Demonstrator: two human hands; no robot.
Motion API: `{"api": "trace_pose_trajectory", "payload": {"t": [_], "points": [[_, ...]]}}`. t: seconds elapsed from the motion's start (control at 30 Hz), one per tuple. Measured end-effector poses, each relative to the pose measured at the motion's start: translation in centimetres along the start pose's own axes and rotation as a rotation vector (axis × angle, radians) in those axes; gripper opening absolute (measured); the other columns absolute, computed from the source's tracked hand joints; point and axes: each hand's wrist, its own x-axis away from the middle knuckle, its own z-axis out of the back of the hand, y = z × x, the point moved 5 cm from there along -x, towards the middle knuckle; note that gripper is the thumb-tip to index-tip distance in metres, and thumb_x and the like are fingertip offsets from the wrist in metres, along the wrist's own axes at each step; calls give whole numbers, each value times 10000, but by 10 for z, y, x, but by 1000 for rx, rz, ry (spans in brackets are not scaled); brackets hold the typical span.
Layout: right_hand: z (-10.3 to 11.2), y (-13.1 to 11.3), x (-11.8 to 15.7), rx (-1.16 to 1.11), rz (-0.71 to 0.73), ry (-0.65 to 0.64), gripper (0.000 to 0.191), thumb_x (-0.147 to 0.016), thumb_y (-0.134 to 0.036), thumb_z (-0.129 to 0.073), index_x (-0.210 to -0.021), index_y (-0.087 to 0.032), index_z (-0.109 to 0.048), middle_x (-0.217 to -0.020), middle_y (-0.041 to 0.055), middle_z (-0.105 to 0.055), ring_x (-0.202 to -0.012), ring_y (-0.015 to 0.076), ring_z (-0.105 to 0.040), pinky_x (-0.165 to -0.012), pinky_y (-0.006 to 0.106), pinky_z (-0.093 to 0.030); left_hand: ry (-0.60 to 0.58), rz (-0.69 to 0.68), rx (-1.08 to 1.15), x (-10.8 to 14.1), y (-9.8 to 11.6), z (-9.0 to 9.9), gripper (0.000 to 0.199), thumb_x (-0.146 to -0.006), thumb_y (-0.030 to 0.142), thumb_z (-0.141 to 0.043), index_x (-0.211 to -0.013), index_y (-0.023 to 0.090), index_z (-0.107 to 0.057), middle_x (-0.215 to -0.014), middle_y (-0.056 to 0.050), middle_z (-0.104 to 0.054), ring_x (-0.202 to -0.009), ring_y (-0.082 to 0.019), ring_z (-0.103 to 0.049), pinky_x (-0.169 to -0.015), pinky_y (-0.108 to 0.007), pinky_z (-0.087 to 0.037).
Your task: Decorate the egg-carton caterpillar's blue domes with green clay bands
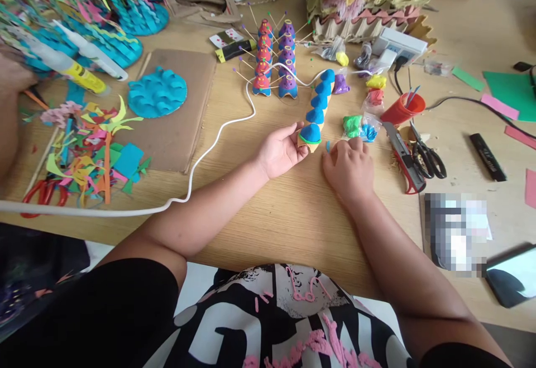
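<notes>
My left hand [280,151] is closed around the near end of an egg-carton strip [317,115], its thumb and fingers at the left side. Blue clay covers the strip's bumps, and a thin green band rims the nearest one. To the right, my right hand [350,171] rests low over the table with fingers curled. A small blue tip [328,146] shows beside its thumb; what those fingers hold is hidden. Just beyond lie bags of green clay [352,126] and blue clay [369,132]. Behind stand a red caterpillar [262,61] and a purple caterpillar [287,61] made of egg carton.
A white cable [224,128] crosses the table. At right are a red cup [402,108], a box cutter [404,158], scissors [427,153] and a power strip [400,47]. Paper scraps [90,156] and a cardboard sheet [178,133] lie left. Another person's hand [17,86] shows far left.
</notes>
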Motion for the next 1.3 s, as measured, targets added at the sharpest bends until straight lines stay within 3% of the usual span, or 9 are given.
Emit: {"api": "trace_pose_trajectory", "payload": {"t": [0.27, 0.43, 0.57, 0.67, 0.73, 0.8, 0.9, 1.0, 1.3], "points": [[-7, 11, -8, -75, -30, -66, 124, -1015, -280, -548, -950, -202, -619, -1131, 210, -732, -1095, 361, -649, -921, 509, -529, -72, -96, -97, 6, 4, -4, 77, -987, 160, -630, -1006, 198, -694, -906, -2, -777, -806, -108, -717, -731, -231, -510], [-8, 23, -17, -839, -10, 149, 102, -1024, -389, -621, -1031, -301, -571, -786, 4, -642, -751, 216, -613, -811, 420, -528, -146, -142, -168, 5, 4, -4, 262, -860, 88, -742, -1063, 238, -670, -941, 27, -770, -812, -91, -698, -750, -212, -501], [-7, 23, -17, -1232, -38, 218, 186, -996, -486, -657, -1080, -339, -580, -811, -16, -677, -761, 196, -661, -781, 394, -563, -140, -158, -209, 6, 4, -3, 341, -802, 85, -772, -1080, 246, -658, -987, 30, -763, -839, -103, -683, -783, -240, -481], [-2, 19, -16, -1311, -58, 211, 278, -988, -563, -618, -1162, -346, -604, -1190, 54, -776, -1116, 248, -762, -860, 426, -607, -148, -168, -236, 8, 5, -5, 319, -802, 106, -721, -1087, 237, -658, -995, 22, -762, -849, -122, -680, -820, -269, -474], [2, 15, -14, -1342, -7, 216, 395, -948, -561, -686, -1282, -376, -586, -1465, 58, -705, -1392, 272, -686, -954, 451, -614, -148, -176, -253, 8, 5, -6, 290, -812, 129, -689, -1081, 233, -661, -985, 15, -760, -861, -134, -684, -847, -281, -473], [8, 12, -11, -1311, 52, 275, 445, -905, -509, -782, -1289, -380, -597, -1490, 47, -690, -1463, 274, -646, -1028, 470, -604, -147, -189, -263, 9, 6, -6, 276, -817, 147, -685, -1079, 234, -663, -978, 14, -757, -860, -139, -681, -863, -286, -471], [14, 11, -6, -1223, 32, 376, 203, -980, -485, -727, -1109, -337, -674, -1128, 32, -772, -1165, 256, -765, -1036, 503, -604, -154, -206, -270, 9, 6, -6, 300, -811, 147, -697, -1095, 239, -661, -997, 21, -755, -863, -130, -679, -860, -277, -466], [16, 11, -4, -1190, 31, 409, 233, -1030, -544, -644, -990, -326, -717, -896, 21, -706, -898, 227, -715, -949, 492, -616, -170, -201, -277, 10, 5, -6, 297, -818, 151, -694, -1100, 239, -659, -995, 27, -757, -870, -129, -689, -842, -268, -470], [7, -1, 5, -1240, 112, 193, 302, -1013, -633, -613, -988, -348, -711, -910, 23, -649, -842, 227, -657, -812, 462, -584, -203, -186, -267, 10, 3, -8, 241, -835, 172, -726, -1064, 229, -674, -966, 24, -767, -876, -130, -704, -800, -259, -482]]}}
